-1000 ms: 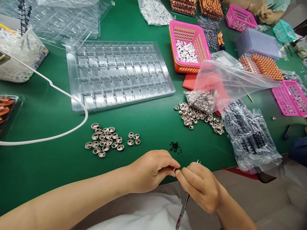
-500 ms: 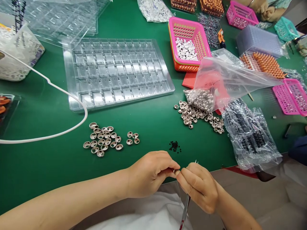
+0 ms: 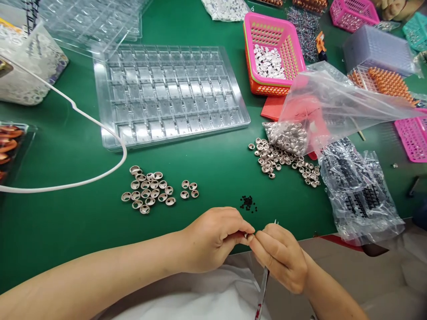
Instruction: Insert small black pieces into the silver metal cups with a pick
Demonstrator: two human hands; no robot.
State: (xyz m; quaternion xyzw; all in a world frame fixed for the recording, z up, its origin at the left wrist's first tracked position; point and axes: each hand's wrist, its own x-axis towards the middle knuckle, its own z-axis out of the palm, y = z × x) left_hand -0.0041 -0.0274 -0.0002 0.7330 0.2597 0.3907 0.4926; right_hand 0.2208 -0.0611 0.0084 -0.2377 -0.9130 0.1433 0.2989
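Observation:
My left hand (image 3: pixel 215 240) is closed in a pinch at the table's front edge, with a small silvery metal cup (image 3: pixel 247 236) between thumb and forefinger, mostly hidden. Against that same piece press the fingertips of my right hand (image 3: pixel 282 260), which also keeps a pair of tweezers (image 3: pixel 263 286) in its curled fingers. The tips of the tweezers point up past the knuckles. Just beyond the hands lies a small heap of tiny black discs (image 3: pixel 247 203). Similar metal cups with openings form a cluster (image 3: pixel 150 190) and a smaller group (image 3: pixel 189 189) to the left.
A clear compartment tray (image 3: pixel 173 93) lies behind the cups, with a white cable (image 3: pixel 100 126) curving over its left corner. At right are a pile of loose metal cups (image 3: pixel 276 160), a plastic bag (image 3: pixel 363 191) of black parts and stacked baskets (image 3: pixel 273 49). Another person's hand (image 3: pixel 393 8) shows far right.
The view has shifted slightly, so the table's contents sit a little farther right. Both hands stay together at the metal cup, with only slight finger movement.

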